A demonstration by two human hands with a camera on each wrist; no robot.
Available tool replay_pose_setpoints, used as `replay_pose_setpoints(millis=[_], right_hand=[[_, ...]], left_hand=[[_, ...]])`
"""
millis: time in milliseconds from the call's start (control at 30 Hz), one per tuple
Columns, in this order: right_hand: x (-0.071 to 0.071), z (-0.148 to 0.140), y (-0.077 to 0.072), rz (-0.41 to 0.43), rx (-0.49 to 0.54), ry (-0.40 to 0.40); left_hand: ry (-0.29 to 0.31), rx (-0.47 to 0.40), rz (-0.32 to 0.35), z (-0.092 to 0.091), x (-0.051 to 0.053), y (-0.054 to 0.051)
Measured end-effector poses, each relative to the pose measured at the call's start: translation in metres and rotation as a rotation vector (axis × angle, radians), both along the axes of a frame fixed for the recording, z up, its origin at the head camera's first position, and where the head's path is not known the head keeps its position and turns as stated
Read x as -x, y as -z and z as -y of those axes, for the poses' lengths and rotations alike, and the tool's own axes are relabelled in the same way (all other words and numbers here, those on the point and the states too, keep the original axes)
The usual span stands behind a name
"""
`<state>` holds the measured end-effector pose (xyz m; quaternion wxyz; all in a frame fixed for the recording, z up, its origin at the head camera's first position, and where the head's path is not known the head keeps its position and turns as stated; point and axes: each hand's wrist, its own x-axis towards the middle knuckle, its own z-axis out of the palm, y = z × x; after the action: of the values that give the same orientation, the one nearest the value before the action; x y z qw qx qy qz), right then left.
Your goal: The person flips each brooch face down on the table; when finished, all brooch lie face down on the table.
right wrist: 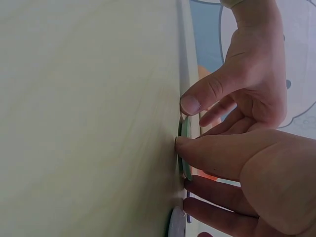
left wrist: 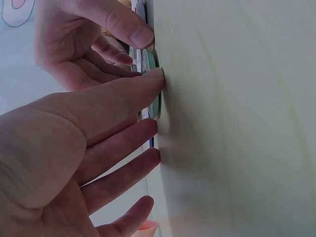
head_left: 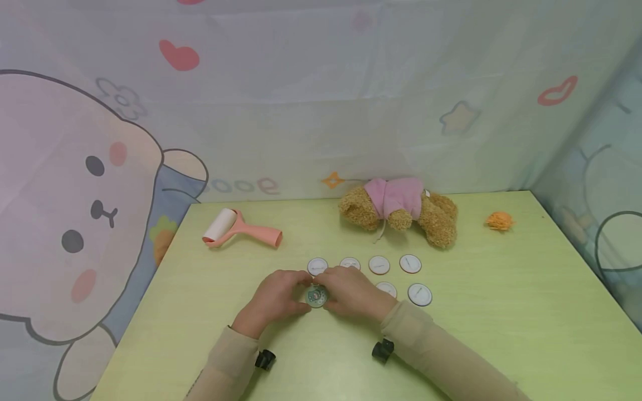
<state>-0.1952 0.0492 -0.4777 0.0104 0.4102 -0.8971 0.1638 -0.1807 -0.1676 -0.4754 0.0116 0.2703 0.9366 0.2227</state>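
A round green pin badge point(head_left: 316, 296) lies picture side up on the table, between both hands. My left hand point(head_left: 281, 293) holds its left edge with thumb and fingers. On the opposite edge, my right hand point(head_left: 355, 293) grips with thumb and fingertips. Both wrist views show the green rim of the badge point(left wrist: 154, 107) low against the tabletop. Behind and to the right, several more badges lie with their pins up, among them one badge point(head_left: 379, 265) at the back and one badge point(head_left: 419, 294) nearer. The right hand partly covers some of them.
On the light green table point(head_left: 501, 312), a pink lint roller point(head_left: 251, 231) lies at the back left. A teddy bear point(head_left: 401, 209) in a pink top lies by the back curtain point(head_left: 321, 111). An orange tuft point(head_left: 500, 221) sits at the back right.
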Motion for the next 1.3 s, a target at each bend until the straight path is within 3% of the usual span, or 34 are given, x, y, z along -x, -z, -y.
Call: replay_pose_setpoints(millis=[600,900,1100,1300], right_hand=[[0.004,0.0,0.002,-0.009,0.028,0.0],[0.005,0.001,0.003,0.018,0.034,0.013],[0.002,0.0,0.005,0.066,0.07,0.008],[0.003,-0.001,0.005,0.079,0.124,-0.024]], left_hand=[[0.016,-0.043,-0.006,0.003,0.004,0.004],[0.039,-0.07,0.037,0.005,0.005,0.003],[0.056,-0.095,0.048,0.008,0.004,0.008],[0.058,-0.134,0.029,0.009,0.004,0.011]])
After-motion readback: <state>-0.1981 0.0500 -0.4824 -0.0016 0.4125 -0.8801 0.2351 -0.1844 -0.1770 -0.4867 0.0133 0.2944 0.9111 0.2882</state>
